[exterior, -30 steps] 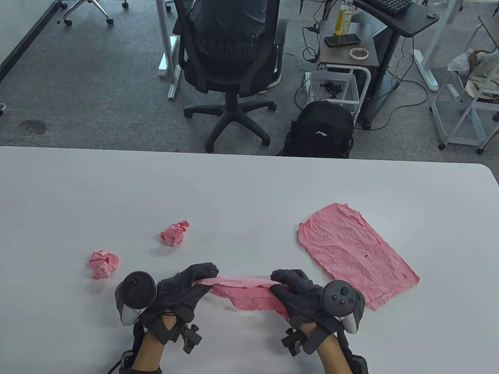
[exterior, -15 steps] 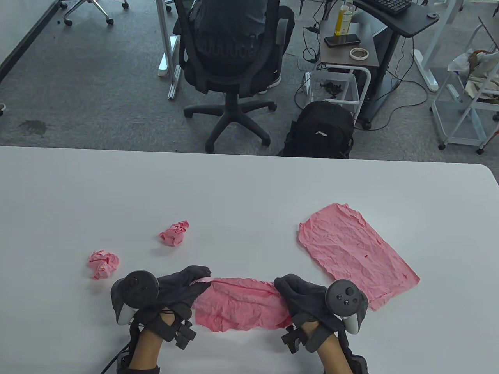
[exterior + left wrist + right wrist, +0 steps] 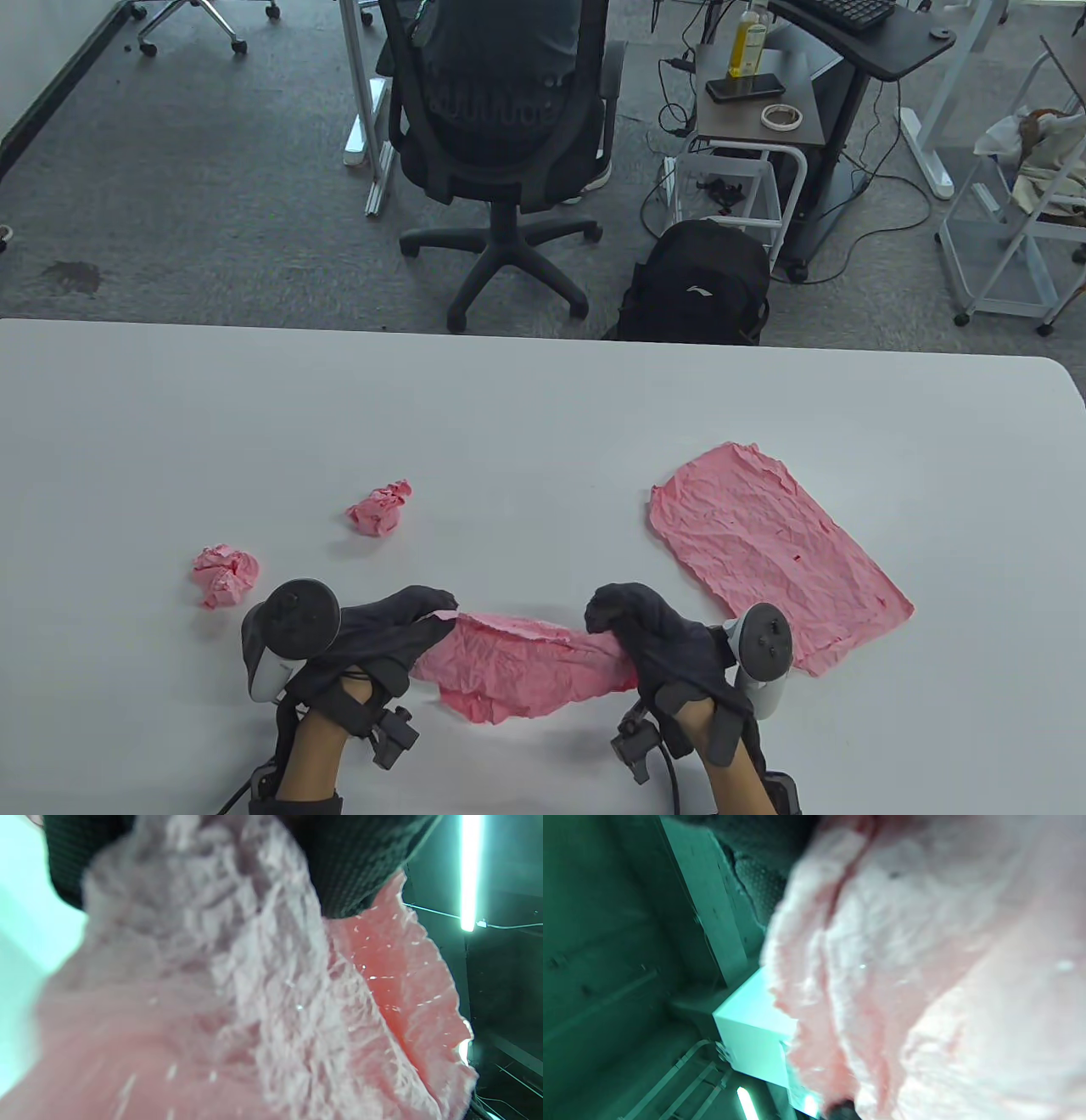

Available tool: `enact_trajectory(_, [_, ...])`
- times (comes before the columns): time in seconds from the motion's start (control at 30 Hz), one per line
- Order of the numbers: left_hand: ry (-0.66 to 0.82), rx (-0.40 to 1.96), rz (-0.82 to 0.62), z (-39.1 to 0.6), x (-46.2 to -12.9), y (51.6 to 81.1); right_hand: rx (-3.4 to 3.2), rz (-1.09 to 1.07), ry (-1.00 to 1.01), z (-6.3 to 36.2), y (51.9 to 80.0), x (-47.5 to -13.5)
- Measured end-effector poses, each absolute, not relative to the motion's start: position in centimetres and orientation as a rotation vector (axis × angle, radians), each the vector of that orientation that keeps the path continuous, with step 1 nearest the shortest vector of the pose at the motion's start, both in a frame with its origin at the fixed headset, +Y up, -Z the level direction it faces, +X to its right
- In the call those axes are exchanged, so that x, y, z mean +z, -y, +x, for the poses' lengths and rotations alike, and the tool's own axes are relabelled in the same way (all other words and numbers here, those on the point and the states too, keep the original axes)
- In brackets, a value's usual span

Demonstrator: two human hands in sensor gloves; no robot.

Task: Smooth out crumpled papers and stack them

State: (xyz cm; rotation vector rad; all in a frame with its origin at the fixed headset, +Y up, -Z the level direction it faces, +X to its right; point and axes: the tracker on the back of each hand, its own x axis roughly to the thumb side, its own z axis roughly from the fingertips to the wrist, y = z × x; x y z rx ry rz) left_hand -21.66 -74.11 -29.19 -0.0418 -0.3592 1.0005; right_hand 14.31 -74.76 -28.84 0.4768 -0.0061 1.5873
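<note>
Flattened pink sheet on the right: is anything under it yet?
Nothing shows at the edges of the flattened pink sheet; it lies flat on the white table, seemingly alone. Anything fully covered cannot be ruled out. The second sheet is held apart from it.

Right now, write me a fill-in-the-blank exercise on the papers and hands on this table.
1. Both hands hold the ends of the half-opened pink sheet between the left hand and the ____ hand.
2. The number of crumpled balls on the table is ____.
3. The flattened sheet lies to the person's ____.

Missing words: right; two; right
</note>
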Motion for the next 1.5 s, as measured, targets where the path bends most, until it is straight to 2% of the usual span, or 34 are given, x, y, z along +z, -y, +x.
enact_trajectory(0.17, [0.369, 1.014, -0.059, -21.5, -29.2, 74.2, 1.802, 0.575, -0.210, 13.1, 75.0, -28.4])
enact_trajectory(0.27, [0.382, 1.027, -0.090, -21.5, -29.4, 74.2, 2.190, 0.617, -0.104, 12.8, 74.3, -28.2])
enact_trajectory(0.33, [0.392, 1.020, -0.118, -21.6, -29.3, 74.2, 2.379, 0.566, 0.078, 13.0, 73.8, -28.1])
enact_trajectory(0.43, [0.402, 0.985, -0.179, -21.3, -29.5, 74.5, 2.345, 0.484, 0.207, 13.7, 73.4, -28.1])
enact_trajectory(0.67, [0.422, 0.996, -0.264, -21.4, -29.7, 74.9, 2.350, 0.568, 0.238, 14.0, 73.3, -28.2])
enact_trajectory(0.8, [0.389, 1.042, -0.245, -22.1, -29.7, 75.1, 2.115, 0.489, 0.130, 14.8, 74.3, -28.8])
enact_trajectory(0.9, [0.362, 1.026, -0.289, -22.7, -30.0, 75.5, 1.937, 0.333, 0.005, 15.6, 75.6, -29.8])
enact_trajectory(1.03, [0.235, 0.978, -0.227, -23.5, -30.0, 76.3, 2.044, 0.157, 0.053, 16.8, 76.1, -30.3])
enact_trajectory(1.13, [0.132, 0.755, -0.101, -23.4, -29.9, 76.3, 2.370, 0.152, 0.181, 16.9, 75.7, -30.3])
enact_trajectory(1.2, [0.217, 0.547, -0.022, -22.6, -29.6, 75.7, 2.496, 0.174, 0.250, 16.7, 75.7, -30.2])
enact_trajectory(1.3, [0.420, 0.504, 0.016, -20.1, -29.2, 75.1, 2.527, 0.184, 0.225, 16.1, 75.7, -30.4])
enact_trajectory(1.37, [0.527, 0.528, -0.065, -17.8, -29.1, 75.5, 2.556, 0.225, 0.223, 15.8, 75.7, -30.6])
enact_trajectory(1.5, [0.575, 0.272, -0.332, -14.8, -29.4, 77.7, 2.546, 0.245, 0.184, 15.8, 75.7, -30.5])
